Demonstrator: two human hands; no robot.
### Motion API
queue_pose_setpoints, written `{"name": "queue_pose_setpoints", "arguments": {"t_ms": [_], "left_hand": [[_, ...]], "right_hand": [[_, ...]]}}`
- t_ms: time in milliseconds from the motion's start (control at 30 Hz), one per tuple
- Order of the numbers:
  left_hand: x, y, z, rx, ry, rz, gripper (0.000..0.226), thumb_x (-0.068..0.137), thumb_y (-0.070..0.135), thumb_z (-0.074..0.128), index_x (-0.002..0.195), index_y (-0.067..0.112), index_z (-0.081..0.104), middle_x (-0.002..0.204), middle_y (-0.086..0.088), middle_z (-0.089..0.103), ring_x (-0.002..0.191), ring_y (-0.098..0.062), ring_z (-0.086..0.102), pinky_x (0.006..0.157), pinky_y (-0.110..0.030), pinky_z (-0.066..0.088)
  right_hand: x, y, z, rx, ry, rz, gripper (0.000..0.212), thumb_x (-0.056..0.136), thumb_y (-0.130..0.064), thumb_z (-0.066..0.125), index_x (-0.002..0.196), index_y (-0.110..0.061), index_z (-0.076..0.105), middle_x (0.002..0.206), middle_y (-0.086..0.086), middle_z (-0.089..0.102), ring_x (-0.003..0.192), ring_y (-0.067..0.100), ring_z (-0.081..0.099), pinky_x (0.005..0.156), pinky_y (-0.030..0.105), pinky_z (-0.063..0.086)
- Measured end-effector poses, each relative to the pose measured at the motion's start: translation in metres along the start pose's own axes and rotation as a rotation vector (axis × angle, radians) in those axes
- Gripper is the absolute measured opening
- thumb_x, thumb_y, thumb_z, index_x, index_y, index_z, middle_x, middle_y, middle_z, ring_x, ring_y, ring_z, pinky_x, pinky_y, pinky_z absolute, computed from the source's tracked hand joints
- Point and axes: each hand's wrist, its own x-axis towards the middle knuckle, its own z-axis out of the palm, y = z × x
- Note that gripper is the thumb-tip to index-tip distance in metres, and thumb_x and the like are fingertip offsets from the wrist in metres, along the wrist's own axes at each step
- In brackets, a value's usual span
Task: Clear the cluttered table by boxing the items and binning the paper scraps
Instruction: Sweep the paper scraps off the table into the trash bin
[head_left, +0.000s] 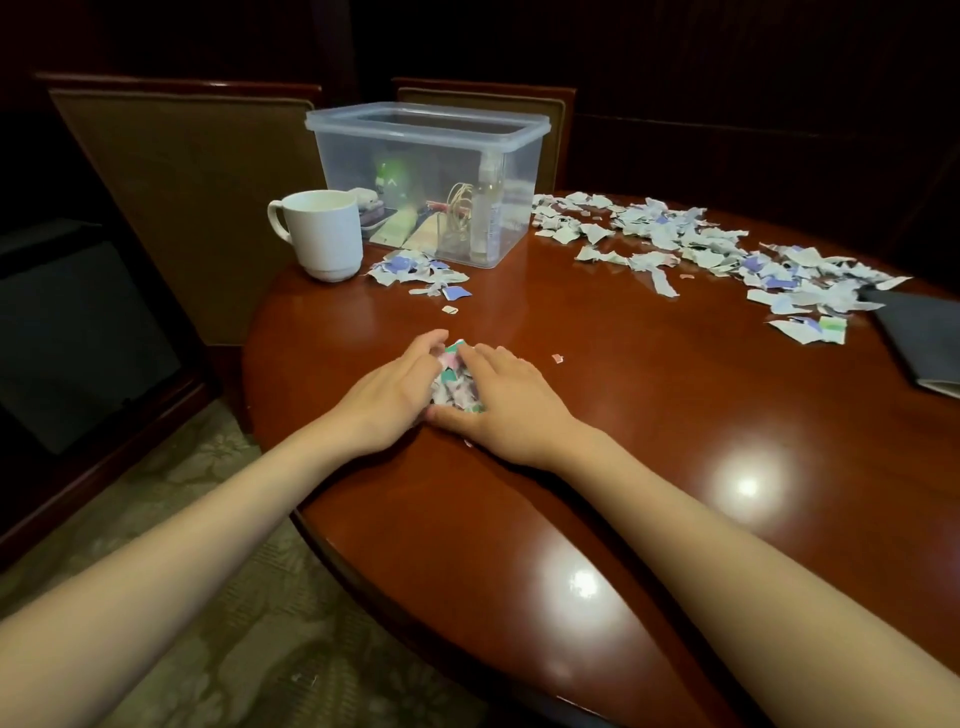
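Both hands are down on the counter, well in front of the clear box on the person's side, and they are pressed in on a gathered heap of paper scraps. The left hand curls its fingers round the heap's left flank, and the right hand cups over it from the other side, thumb tucked along the near edge. The heap sits squeezed between the two palms, with only its middle showing. The box stands with no lid at the counter's far edge. Through its wall a green bottle and a clear bottle show; the rest inside is too blurred to name. Just left of the box, touching or nearly so, stands a white mug, handle out to the left. Right at the box's front wall lies a small drift of scraps, loose and uncollected. To the right of the box a wide spread of scraps trails off along the counter, out to a dark flat thing lying far right of the box. A couple of stray bits lie between the box and the hands. Behind the box stand two chair backs.
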Motion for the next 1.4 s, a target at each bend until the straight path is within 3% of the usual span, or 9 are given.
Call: {"name": "queue_pose_setpoints", "arguments": {"t_ms": [200, 333, 500, 600, 667, 767, 1067, 1267, 1400], "left_hand": [[0.000, 0.002, 0.007, -0.166, -0.009, 0.043, 0.079, 0.075, 0.047, 0.024, 0.150, 0.025, 0.014, 0.152, 0.004, 0.031, 0.139, -0.010, 0.029, 0.107, -0.025, 0.024], [-0.002, 0.000, 0.008, -0.148, -0.037, 0.071, 0.103, 0.060, 0.070, 0.036, 0.150, 0.025, 0.013, 0.148, 0.006, 0.032, 0.134, -0.008, 0.032, 0.105, -0.024, 0.026], [0.000, 0.004, 0.004, -0.218, -0.123, 0.063, 0.133, 0.034, 0.062, 0.069, 0.149, 0.023, 0.015, 0.151, 0.003, 0.027, 0.129, 0.000, 0.029, 0.105, -0.018, 0.026], [0.001, 0.010, 0.005, 0.094, -0.178, 0.044, 0.145, 0.028, 0.077, 0.066, 0.151, 0.027, 0.006, 0.158, 0.003, 0.015, 0.143, -0.010, 0.016, 0.118, -0.031, 0.015], [0.004, 0.020, 0.012, 0.338, -0.186, 0.037, 0.136, 0.043, 0.081, 0.063, 0.151, 0.028, 0.000, 0.160, 0.002, 0.006, 0.148, -0.017, 0.001, 0.120, -0.039, 0.001], [0.016, 0.035, 0.028, 0.384, -0.161, 0.028, 0.120, 0.061, 0.072, 0.064, 0.151, 0.026, -0.001, 0.160, 0.002, 0.004, 0.148, -0.020, -0.002, 0.119, -0.043, -0.003], [0.036, 0.058, 0.061, 0.428, 0.039, 0.158, 0.077, 0.078, 0.060, 0.060, 0.142, 0.025, 0.034, 0.139, -0.006, 0.036, 0.131, -0.025, 0.031, 0.106, -0.036, 0.026], [0.038, 0.059, 0.066, 0.405, 0.052, 0.215, 0.029, 0.094, 0.034, 0.047, 0.111, 0.010, 0.051, 0.102, -0.006, 0.040, 0.106, -0.029, 0.043, 0.084, -0.032, 0.032], [0.036, 0.064, 0.068, 0.496, 0.122, 0.264, 0.028, 0.098, 0.026, 0.036, 0.104, 0.005, 0.055, 0.090, -0.005, 0.037, 0.093, -0.029, 0.049, 0.069, -0.029, 0.026]], "right_hand": [[0.000, -0.003, 0.000, -0.052, 0.115, -0.023, 0.048, 0.099, -0.036, 0.039, 0.141, -0.013, 0.035, 0.134, 0.010, 0.039, 0.117, 0.028, 0.040, 0.092, 0.033, 0.034], [-0.003, -0.003, -0.004, -0.047, 0.115, -0.090, 0.037, 0.098, -0.017, 0.041, 0.133, -0.008, 0.042, 0.120, 0.013, 0.046, 0.103, 0.029, 0.049, 0.071, 0.026, 0.027], [-0.002, 0.005, -0.015, 0.027, 0.239, 0.006, 0.027, 0.099, -0.022, 0.041, 0.115, -0.005, 0.055, 0.111, 0.014, 0.058, 0.101, 0.033, 0.057, 0.076, 0.034, 0.040], [-0.001, 0.016, -0.025, 0.077, 0.360, 0.096, 0.032, 0.100, -0.028, 0.038, 0.113, -0.007, 0.059, 0.112, 0.013, 0.063, 0.102, 0.032, 0.059, 0.083, 0.035, 0.044], [0.000, 0.026, -0.030, 0.092, 0.396, 0.148, 0.033, 0.100, -0.028, 0.038, 0.111, -0.006, 0.060, 0.109, 0.014, 0.065, 0.101, 0.032, 0.059, 0.082, 0.035, 0.043], [0.002, 0.039, -0.028, 0.096, 0.415, 0.214, 0.034, 0.100, -0.028, 0.037, 0.106, -0.006, 0.061, 0.102, 0.014, 0.066, 0.096, 0.033, 0.059, 0.073, 0.033, 0.039], [0.001, 0.065, -0.027, -0.010, 0.356, 0.385, 0.033, 0.099, -0.028, 0.037, 0.110, -0.008, 0.062, 0.108, 0.015, 0.066, 0.101, 0.035, 0.060, 0.075, 0.033, 0.044], [-0.002, 0.068, -0.027, 0.021, 0.349, 0.384, 0.032, 0.097, -0.025, 0.037, 0.075, -0.007, 0.053, 0.081, 0.012, 0.058, 0.085, 0.035, 0.058, 0.066, 0.030, 0.035], [-0.004, 0.066, -0.027, 0.062, 0.346, 0.409, 0.045, 0.098, -0.024, 0.036, 0.054, -0.016, 0.029, 0.058, 0.001, 0.036, 0.069, 0.028, 0.045, 0.062, 0.031, 0.033]]}}
